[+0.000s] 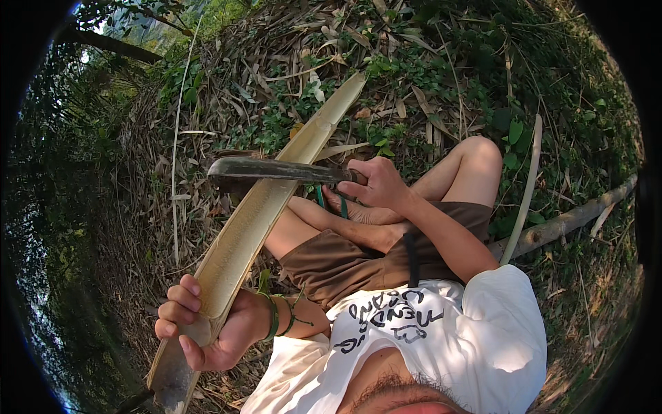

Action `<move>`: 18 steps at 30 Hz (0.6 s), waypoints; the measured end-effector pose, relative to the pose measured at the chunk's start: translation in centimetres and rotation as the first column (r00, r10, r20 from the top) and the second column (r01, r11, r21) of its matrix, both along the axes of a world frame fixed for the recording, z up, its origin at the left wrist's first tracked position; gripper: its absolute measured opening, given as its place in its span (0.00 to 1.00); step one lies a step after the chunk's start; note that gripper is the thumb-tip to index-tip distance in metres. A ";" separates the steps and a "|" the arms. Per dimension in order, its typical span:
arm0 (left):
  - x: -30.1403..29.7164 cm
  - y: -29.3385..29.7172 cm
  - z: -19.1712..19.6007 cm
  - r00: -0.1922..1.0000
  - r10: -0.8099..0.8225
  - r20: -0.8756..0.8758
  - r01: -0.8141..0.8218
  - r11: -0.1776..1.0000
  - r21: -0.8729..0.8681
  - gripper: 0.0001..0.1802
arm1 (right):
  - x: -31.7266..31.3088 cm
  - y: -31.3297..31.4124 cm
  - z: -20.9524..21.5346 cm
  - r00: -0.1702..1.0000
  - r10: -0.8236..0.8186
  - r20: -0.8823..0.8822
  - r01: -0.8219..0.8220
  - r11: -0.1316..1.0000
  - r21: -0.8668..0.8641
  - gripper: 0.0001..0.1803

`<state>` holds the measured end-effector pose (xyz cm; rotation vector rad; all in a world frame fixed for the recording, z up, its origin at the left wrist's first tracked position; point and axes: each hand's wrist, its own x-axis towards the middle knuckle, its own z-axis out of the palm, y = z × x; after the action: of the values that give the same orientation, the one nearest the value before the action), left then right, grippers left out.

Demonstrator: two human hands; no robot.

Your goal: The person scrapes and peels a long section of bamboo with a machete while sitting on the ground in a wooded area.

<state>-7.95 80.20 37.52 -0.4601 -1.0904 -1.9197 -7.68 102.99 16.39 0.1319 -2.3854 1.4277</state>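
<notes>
A long, pale-yellow, split bamboo piece (241,241) slanted over the leaf-strewn ground (207,117), beside the person's bent legs (455,172). Its long axis ran diagonally, the far end pointing up and right, the near end down and left, hollow face up. The left hand (231,334) grasped it toward the near end, fingers curled at its left edge. The right hand (378,183), elbow bent, clenched a dark, long-bladed metal machete (276,170) crosswise over the bamboo, tip pointing left.

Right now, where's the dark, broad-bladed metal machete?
Head view, left of centre: the machete crosses over the pale, split bamboo length, its handle in the right hand.
</notes>
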 end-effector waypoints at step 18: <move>-12.1 -8.7 8.1 0.820 -0.547 -0.168 0.537 0.837 -0.106 0.11 | -4.3 -1.3 -0.7 0.921 -0.158 0.357 0.324 0.819 -0.474 0.32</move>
<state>-20.08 71.55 45.57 -1.0620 -0.9467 -2.2744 -11.94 101.67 15.69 -0.5548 -2.0191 2.0177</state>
